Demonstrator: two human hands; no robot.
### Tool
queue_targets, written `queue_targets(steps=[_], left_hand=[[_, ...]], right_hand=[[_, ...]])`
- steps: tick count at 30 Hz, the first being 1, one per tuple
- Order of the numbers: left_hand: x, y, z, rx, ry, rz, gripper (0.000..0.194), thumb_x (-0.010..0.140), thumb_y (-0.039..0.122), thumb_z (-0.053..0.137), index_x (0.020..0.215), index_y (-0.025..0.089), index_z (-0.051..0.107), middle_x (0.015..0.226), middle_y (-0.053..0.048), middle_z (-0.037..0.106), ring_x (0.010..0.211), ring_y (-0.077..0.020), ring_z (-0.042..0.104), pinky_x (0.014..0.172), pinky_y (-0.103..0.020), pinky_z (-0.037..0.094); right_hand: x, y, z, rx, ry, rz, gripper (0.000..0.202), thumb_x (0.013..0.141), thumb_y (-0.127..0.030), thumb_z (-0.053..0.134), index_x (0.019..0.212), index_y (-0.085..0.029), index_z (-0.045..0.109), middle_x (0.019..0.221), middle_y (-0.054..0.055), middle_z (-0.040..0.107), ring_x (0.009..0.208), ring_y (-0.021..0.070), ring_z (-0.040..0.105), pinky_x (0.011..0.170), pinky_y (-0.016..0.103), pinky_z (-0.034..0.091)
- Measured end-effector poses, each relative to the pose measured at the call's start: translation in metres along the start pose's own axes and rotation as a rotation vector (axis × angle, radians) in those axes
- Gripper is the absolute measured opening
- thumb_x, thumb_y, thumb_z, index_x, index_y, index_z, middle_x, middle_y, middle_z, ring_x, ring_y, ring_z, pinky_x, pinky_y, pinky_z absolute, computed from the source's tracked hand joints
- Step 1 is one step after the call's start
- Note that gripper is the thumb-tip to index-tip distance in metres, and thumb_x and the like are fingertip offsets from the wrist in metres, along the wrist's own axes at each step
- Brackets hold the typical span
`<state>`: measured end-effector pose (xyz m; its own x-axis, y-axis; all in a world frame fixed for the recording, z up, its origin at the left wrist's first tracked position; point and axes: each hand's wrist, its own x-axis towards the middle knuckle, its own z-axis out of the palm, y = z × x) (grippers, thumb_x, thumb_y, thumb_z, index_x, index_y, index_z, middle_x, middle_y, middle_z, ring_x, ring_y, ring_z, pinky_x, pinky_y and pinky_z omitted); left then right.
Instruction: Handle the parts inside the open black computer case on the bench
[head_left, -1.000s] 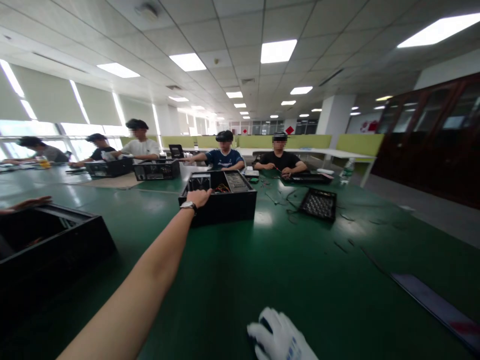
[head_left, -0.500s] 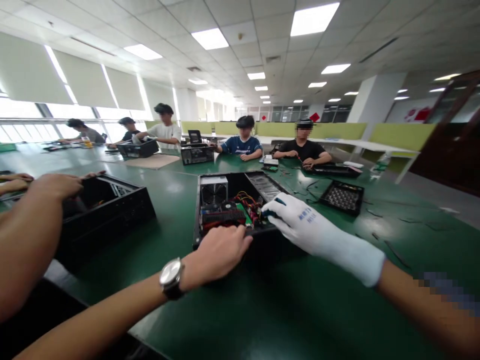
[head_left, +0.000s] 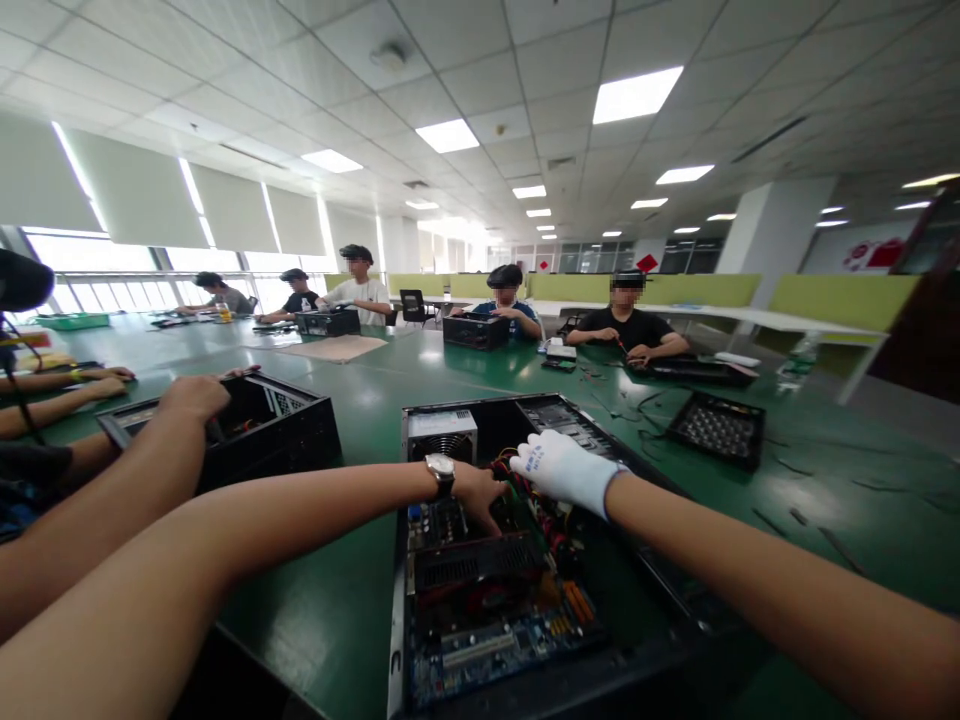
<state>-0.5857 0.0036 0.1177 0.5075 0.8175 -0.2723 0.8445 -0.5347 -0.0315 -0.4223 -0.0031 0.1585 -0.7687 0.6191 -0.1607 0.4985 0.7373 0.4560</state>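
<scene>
An open black computer case (head_left: 397,640) lies on the green table, its inside facing up. It shows a power supply (head_left: 442,432), a graphics card (head_left: 480,563), a blue circuit board (head_left: 480,655) and bundled coloured cables (head_left: 555,520). My left hand (head_left: 480,492), bare with a wristwatch, reaches into the case beside the cables, its fingers apart and partly in shadow. My right hand (head_left: 551,465), in a white glove, is curled at the cables just right of it; what its fingertips hold is hidden.
At the left, another person's hands are at a second black case (head_left: 300,440). A black panel (head_left: 716,430) and loose dark strips lie at the right. Several people sit across the table (head_left: 337,385); a clear bottle (head_left: 799,362) stands at the far right.
The view has shifted, and the case appears nearer and larger. My left hand has gone from the case's near edge into its inside. My right hand has moved further in over the cables.
</scene>
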Motion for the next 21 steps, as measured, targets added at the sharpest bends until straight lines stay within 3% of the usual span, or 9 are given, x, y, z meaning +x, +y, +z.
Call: queue_targets(steps=[2, 5, 9, 11, 14, 17, 21], left_hand=[[0.005, 0.0, 0.007, 0.025, -0.064, 0.007, 0.091, 0.057, 0.041, 0.092, 0.137, 0.016, 0.056, 0.124, -0.018, 0.069, 0.101, -0.0334, 0.072, 0.081, -0.036, 0.057], [-0.004, -0.006, 0.002, 0.047, -0.093, 0.013, 0.091, 0.065, 0.039, 0.089, 0.141, 0.012, 0.047, 0.129, -0.02, 0.066, 0.111, -0.0342, 0.068, 0.088, -0.036, 0.056], [-0.036, -0.025, -0.019, 0.113, -0.014, -0.001, 0.077, 0.068, 0.04, 0.086, 0.131, 0.014, 0.05, 0.128, -0.02, 0.065, 0.112, -0.0357, 0.066, 0.087, -0.038, 0.055], [-0.052, -0.034, -0.025, 0.168, 0.021, -0.017, 0.07, 0.067, 0.04, 0.087, 0.124, 0.015, 0.054, 0.123, -0.018, 0.068, 0.108, -0.0353, 0.068, 0.084, -0.038, 0.056], [-0.067, -0.044, -0.026, 0.204, 0.044, -0.065, 0.066, 0.067, 0.041, 0.088, 0.119, 0.016, 0.056, 0.12, -0.018, 0.069, 0.108, -0.0352, 0.068, 0.083, -0.038, 0.056], [-0.071, -0.049, -0.023, 0.187, 0.075, -0.088, 0.065, 0.067, 0.043, 0.087, 0.118, 0.017, 0.056, 0.12, -0.018, 0.069, 0.109, -0.0349, 0.068, 0.084, -0.038, 0.056], [-0.06, -0.044, -0.024, 0.152, 0.051, -0.081, 0.069, 0.066, 0.048, 0.087, 0.119, 0.017, 0.057, 0.121, -0.018, 0.069, 0.108, -0.0355, 0.068, 0.085, -0.039, 0.056]], right_hand=[[0.005, -0.001, 0.008, 0.0, 0.014, -0.035, 0.024, 0.095, -0.013, 0.053, 0.111, -0.015, 0.071, 0.111, 0.016, 0.072, 0.108, 0.0297, 0.066, 0.086, 0.04, 0.049], [0.021, -0.005, 0.023, 0.023, -0.029, -0.072, 0.022, 0.093, -0.013, 0.056, 0.107, -0.015, 0.073, 0.107, 0.017, 0.073, 0.105, 0.0288, 0.068, 0.086, 0.04, 0.049], [0.054, -0.019, 0.036, 0.108, -0.129, -0.123, 0.034, 0.082, -0.033, 0.076, 0.113, -0.02, 0.073, 0.104, 0.012, 0.075, 0.091, 0.0263, 0.072, 0.074, 0.033, 0.053], [0.072, -0.031, 0.037, 0.157, -0.125, -0.158, 0.038, 0.086, -0.042, 0.071, 0.118, -0.022, 0.071, 0.106, 0.01, 0.076, 0.092, 0.0236, 0.073, 0.074, 0.03, 0.053], [0.09, -0.046, 0.038, 0.197, -0.098, -0.206, 0.036, 0.092, -0.04, 0.063, 0.122, -0.021, 0.069, 0.115, 0.01, 0.074, 0.099, 0.0207, 0.072, 0.08, 0.026, 0.052], [0.092, -0.047, 0.042, 0.192, -0.095, -0.237, 0.038, 0.09, -0.035, 0.067, 0.124, -0.02, 0.068, 0.121, 0.011, 0.072, 0.103, 0.0216, 0.071, 0.082, 0.026, 0.052], [0.074, -0.02, 0.036, 0.112, -0.08, -0.24, 0.037, 0.087, -0.026, 0.07, 0.122, -0.018, 0.069, 0.117, 0.015, 0.071, 0.103, 0.028, 0.07, 0.083, 0.035, 0.053]])
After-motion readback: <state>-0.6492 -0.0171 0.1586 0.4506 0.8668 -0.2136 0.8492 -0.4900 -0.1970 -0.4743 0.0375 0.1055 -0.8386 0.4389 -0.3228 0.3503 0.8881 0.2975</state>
